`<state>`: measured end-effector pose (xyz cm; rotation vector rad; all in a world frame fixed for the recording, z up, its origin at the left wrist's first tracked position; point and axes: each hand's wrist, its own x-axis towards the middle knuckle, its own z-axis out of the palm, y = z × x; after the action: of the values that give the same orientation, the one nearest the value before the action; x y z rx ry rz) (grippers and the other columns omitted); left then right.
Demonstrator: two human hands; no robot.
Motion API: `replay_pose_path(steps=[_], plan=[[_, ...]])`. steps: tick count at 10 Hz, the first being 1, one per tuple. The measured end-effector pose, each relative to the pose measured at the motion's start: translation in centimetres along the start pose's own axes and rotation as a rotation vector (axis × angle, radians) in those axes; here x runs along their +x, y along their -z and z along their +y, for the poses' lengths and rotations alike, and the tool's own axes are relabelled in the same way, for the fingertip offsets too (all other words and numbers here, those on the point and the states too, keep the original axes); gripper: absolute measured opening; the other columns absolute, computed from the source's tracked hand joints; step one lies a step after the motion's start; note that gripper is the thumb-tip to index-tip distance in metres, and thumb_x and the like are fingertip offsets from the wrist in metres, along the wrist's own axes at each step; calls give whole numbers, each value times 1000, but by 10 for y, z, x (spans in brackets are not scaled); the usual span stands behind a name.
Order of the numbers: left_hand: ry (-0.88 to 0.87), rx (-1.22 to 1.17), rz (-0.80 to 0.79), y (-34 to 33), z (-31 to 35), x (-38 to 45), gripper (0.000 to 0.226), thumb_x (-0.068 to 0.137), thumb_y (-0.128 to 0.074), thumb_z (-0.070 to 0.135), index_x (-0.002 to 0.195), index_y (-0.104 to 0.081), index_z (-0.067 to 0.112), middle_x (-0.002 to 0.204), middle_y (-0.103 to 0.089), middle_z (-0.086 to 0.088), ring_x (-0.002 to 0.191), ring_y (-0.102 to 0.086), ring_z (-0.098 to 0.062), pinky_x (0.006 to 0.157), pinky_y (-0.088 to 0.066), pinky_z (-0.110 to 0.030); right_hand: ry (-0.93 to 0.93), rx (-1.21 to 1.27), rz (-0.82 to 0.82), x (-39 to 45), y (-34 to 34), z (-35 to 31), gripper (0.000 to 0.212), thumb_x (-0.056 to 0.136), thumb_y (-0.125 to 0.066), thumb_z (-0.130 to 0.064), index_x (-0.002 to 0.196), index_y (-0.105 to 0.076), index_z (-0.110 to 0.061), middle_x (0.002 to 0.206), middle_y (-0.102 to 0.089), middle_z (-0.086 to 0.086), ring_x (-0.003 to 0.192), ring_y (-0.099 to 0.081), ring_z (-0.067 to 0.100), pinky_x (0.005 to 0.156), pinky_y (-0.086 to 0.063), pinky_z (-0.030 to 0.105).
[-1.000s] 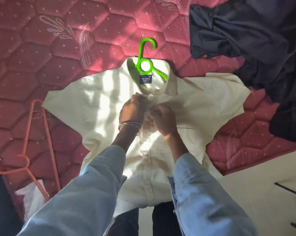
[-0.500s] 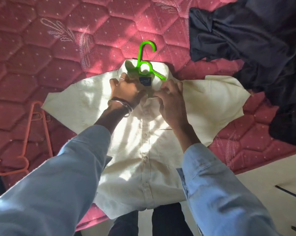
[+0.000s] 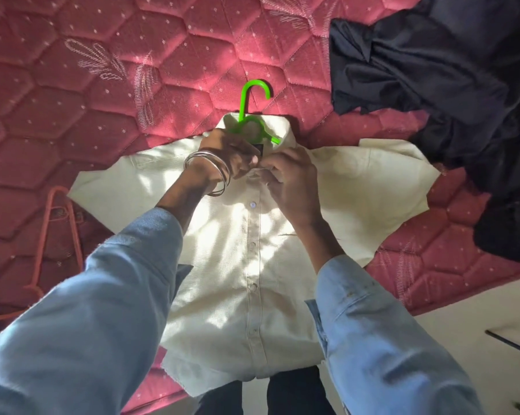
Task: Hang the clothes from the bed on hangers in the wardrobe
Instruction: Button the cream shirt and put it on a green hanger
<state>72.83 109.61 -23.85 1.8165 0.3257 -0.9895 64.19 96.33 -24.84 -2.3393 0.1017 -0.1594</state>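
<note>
Red quilted bed [image 3: 133, 85] fills the view, sunlight dappled across it. Top right, a heap of dark clothes [image 3: 447, 85] lies crumpled on the bed. Centre stage, the cream shirt [image 3: 252, 265] is spread flat, face up, sleeves out to both sides, hem hanging off the near edge of the bed. On the left, an orange hanger [image 3: 43, 250] lies on the bed, its top tucked just under the shirt's sleeve. The green hanger [image 3: 246, 109] sits inside the collar, hook poking out beyond it. Both hands meet at the top of the placket: left hand [image 3: 226, 154], bangles on the wrist, pinches the shirt at the collar; right hand [image 3: 291, 181] has fingers curled, gripping the shirt just beside it.
</note>
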Motion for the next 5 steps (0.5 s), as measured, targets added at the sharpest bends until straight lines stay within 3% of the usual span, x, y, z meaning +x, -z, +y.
replay_pose_path(steps=[1,2,3,4,5], plan=[[11,-1,44,2,0,-1,22,81,-61,-11,74,-66,9,59,-61,-4,49,-57,-12,44,-45,-18,32,-32,-35,4,0,5,9,72,-76,-12,79,-72,-8,80,-64,7,80,-59,30,74,-33,15],[27,-71,117,1,6,-1,21,92,-42,-5,77,-55,-1,58,-52,-12,41,-52,-15,36,-39,-15,98,-87,-56,5,0,10,14,71,-76,-5,85,-74,-8,84,-66,7,80,-60,31,77,-30,14],[104,-263,139,-3,2,5,8,88,-48,8,87,-57,7,69,-55,-6,50,-54,-16,40,-44,-20,130,-55,-49,7,1,12,11,74,-74,-6,84,-75,-8,83,-67,6,79,-60,30,78,-33,15],[125,-337,118,-2,2,9,18,88,-50,-3,81,-56,13,73,-54,-4,57,-56,-16,46,-50,-22,109,-8,-40,7,3,14,10,74,-75,-11,83,-76,-9,81,-68,4,79,-61,25,74,-46,25],[85,-335,104,-3,-1,12,24,85,-51,-14,80,-54,9,75,-53,-7,65,-57,-18,61,-55,-28,122,19,-78,5,6,15,13,72,-73,-8,85,-76,-9,84,-68,3,82,-60,24,75,-47,28]])
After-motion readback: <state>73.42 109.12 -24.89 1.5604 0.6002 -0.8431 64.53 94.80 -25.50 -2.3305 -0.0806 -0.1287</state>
